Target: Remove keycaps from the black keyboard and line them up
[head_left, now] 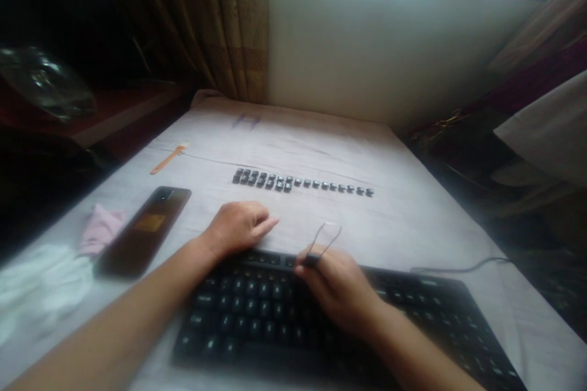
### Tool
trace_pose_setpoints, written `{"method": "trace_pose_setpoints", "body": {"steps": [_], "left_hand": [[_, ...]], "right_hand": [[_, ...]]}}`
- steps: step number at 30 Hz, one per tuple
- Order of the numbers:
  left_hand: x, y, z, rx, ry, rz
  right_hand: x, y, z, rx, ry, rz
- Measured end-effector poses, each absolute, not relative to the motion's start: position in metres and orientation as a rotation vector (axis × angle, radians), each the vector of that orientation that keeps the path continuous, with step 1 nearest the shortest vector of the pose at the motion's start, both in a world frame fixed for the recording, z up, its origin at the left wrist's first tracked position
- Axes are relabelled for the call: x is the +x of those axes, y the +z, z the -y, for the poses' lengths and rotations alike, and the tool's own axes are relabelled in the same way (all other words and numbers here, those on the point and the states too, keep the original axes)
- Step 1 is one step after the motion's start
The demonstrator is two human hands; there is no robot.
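Right hand (pixel 342 288), fingers pinched round a wire-looped tool (pixel 312 260), over the keyboard (pixel 257 306); left hand (pixel 238 226), half-curled, contents indeterminable, at the right's ten o'clock; keycaps (pixel 324 186) at keyboard's twelve.

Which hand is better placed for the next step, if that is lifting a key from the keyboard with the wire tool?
Probably the right hand: it grips the wire tool over the keyboard. The left hand, near the keyboard's far edge, shows no tool.
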State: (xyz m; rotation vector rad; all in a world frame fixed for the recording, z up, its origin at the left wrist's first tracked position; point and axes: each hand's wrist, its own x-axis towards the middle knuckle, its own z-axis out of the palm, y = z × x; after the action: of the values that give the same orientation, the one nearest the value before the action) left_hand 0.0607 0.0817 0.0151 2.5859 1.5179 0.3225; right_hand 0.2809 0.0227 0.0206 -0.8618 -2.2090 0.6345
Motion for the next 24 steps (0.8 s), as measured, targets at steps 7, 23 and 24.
{"method": "trace_pose_setpoints", "body": {"steps": [7,23,24], "left_hand": [[0.058,0.017,-0.081,2.629,0.304,-1.518],[0.093,0.034,-0.052,2.097,0.578,-0.984],[0.094,0.034,-0.052,2.089,0.595,-0.989]], "right_hand": [[0.283,0.024,-0.028,-1.062,1.019,1.825],[0.284,0.026,-0.028,-1.0,0.603,1.77],[0.283,0.026,-0.028,-0.983,0.583,1.786]]}}
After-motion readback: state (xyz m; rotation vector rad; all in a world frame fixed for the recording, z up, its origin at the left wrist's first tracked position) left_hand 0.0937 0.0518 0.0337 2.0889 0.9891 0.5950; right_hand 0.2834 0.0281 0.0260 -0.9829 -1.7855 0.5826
